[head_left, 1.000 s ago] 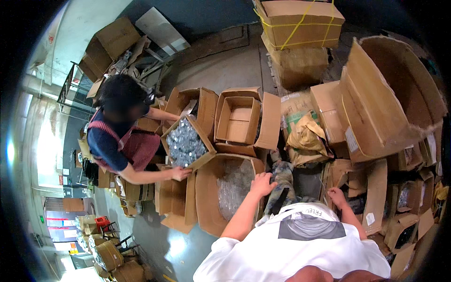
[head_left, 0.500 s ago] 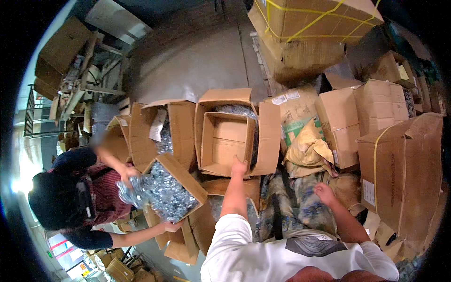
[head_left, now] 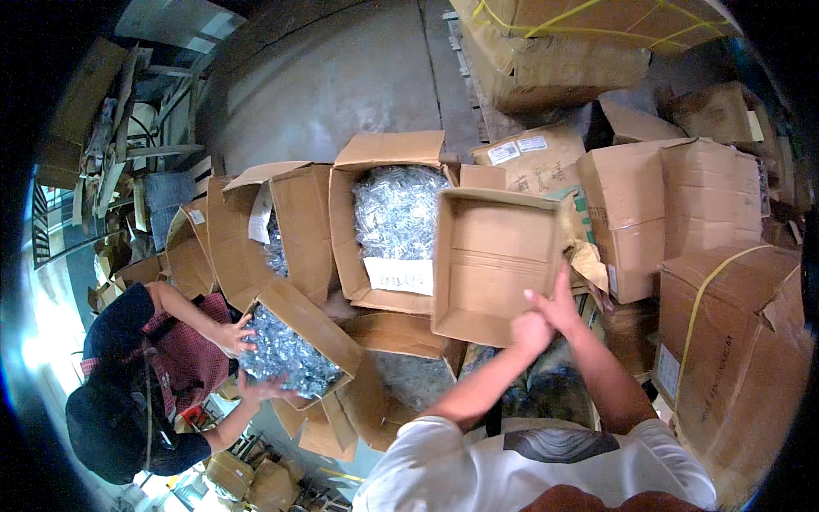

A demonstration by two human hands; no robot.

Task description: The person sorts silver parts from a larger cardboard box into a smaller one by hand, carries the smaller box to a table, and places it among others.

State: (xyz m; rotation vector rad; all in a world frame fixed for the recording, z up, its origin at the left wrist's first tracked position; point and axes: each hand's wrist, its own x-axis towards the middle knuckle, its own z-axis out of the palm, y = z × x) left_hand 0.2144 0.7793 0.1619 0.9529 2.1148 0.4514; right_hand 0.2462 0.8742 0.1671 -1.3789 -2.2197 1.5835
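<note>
My left hand (head_left: 531, 334) is closed on the near edge of a shallow open cardboard box (head_left: 499, 230), which has nothing inside. At the box's near right corner is my right hand (head_left: 559, 305), its fingers stretched along the side wall and its thumb apart; whether it bears any weight I cannot tell. The box is held over the right side of a larger open carton (head_left: 343, 226). That carton is full of clear, shiny plastic pieces (head_left: 399, 205), with a white paper sheet (head_left: 399, 276) lying at their near side.
At left, another person (head_left: 183, 341) has both hands at a tilted box (head_left: 320, 328) of similar clear pieces. Open cartons (head_left: 303, 222) stand between us. Strapped cartons (head_left: 734, 316) and a sack (head_left: 537, 158) lie to the right; stacked cartons (head_left: 554, 72) stand behind.
The shallow box has moved right, off the larger carton, uncovering the pieces and the paper sheet. My right hand has come in to the box's corner. The other person's far-reaching hand has shifted.
</note>
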